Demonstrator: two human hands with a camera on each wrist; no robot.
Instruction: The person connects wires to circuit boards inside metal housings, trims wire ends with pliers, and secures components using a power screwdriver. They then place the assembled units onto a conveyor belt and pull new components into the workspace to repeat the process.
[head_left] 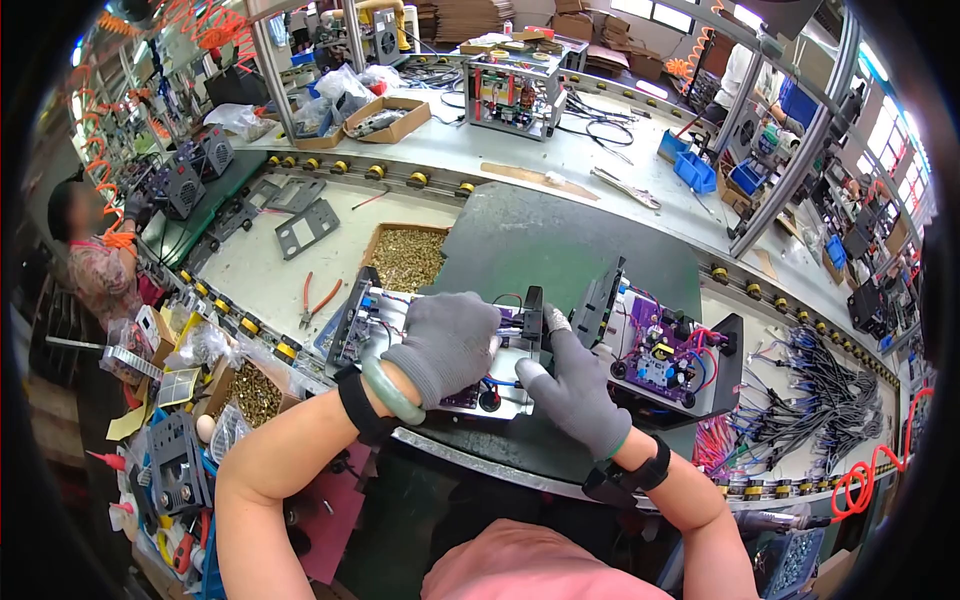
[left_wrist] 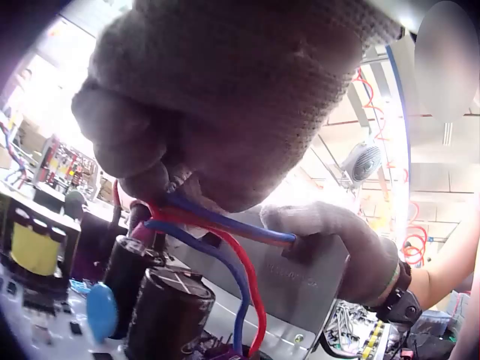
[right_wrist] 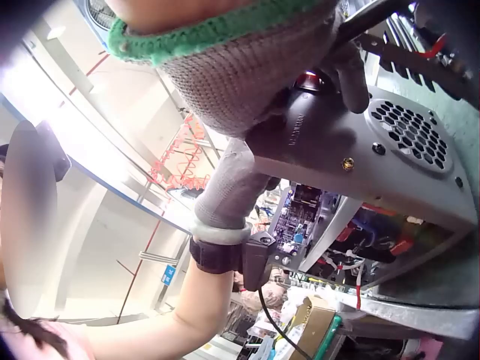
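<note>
Beside the panel [left_wrist: 289,281], your left hand [head_left: 445,345] pinches wires [left_wrist: 252,281] in curled fingers; your right hand [head_left: 582,395] grips its edge, seemingly for steadiness.

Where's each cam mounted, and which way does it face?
Head: worn on the head, looks forward and down at the open unit; shows both gloved hands, forearms and pink top.
Left wrist: looks past the left hand at red and blue wires and black capacitors; right hand and forearm beyond.
Right wrist: looks past the right hand at the grey panel with its round vent; left hand and forearm beyond.
Shared by both wrist views: both hands, the panel.
</note>
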